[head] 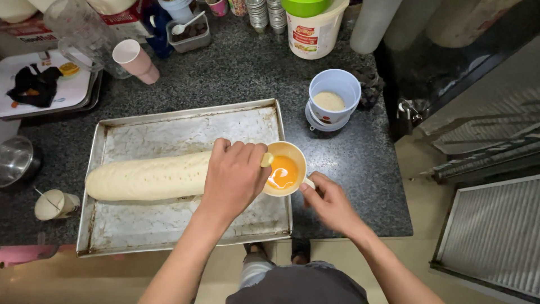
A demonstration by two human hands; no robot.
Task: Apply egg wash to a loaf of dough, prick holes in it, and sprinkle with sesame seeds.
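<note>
left hand point(235, 177): closed on a brush, dipping in the cup point(286, 169)
right hand point(329, 201): clamped on the cup handle
dough point(146, 177): on the tray point(185, 121), just left of the left hand
step: loading egg wash
next: likely gentle, even strokes over the dough

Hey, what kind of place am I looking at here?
Probably a bakery or food-prep kitchen: a long dough log on a worn baking tray, a cup of beaten egg, and a dark stone counter crowded with tubs.

Hidden or cut: right end of dough log point(147, 178) under left hand point(235, 179); tool point(267, 160) in that hand, only a pale tip showing; steel bowl point(15, 160) at nine o'clock and white bucket point(313, 31) at twelve, cropped by frame edges.
</note>
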